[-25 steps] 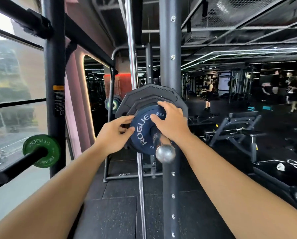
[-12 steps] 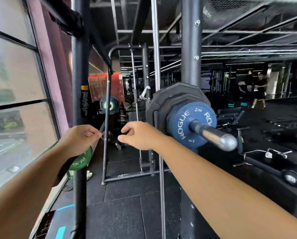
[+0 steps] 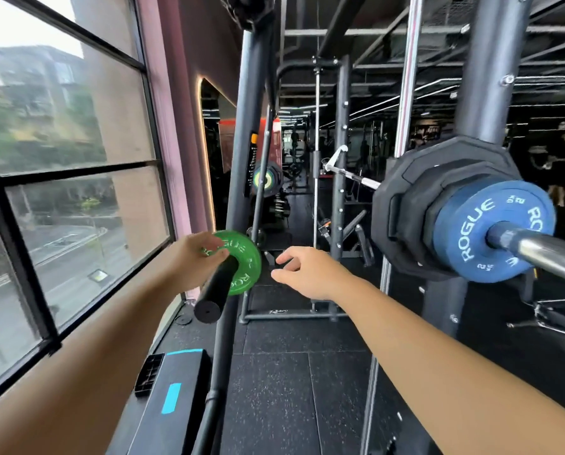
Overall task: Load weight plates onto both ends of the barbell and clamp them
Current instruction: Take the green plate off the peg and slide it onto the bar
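Note:
A small green Rogue plate (image 3: 245, 271) sits on a black storage peg (image 3: 216, 289) that sticks out of the rack upright (image 3: 246, 178). My left hand (image 3: 194, 262) grips the plate's left rim, thumb on its face. My right hand (image 3: 309, 270) hovers just right of the plate, fingers loosely spread, touching nothing. At the right, the barbell sleeve (image 3: 550, 252) carries a blue Rogue plate (image 3: 471, 236) in front of large black plates (image 3: 412, 205). No clamp shows on the sleeve.
A big window (image 3: 61, 178) fills the left side. A black box with blue tape (image 3: 172, 392) lies on the floor under my left arm. Rack uprights (image 3: 484, 70) and a guide rod (image 3: 406, 77) stand on the right, and people are far back right.
Both hands left the blue plate on the barbell and swung left. My left hand now grips the green plate on the peg; my right hand followed and hangs beside it.

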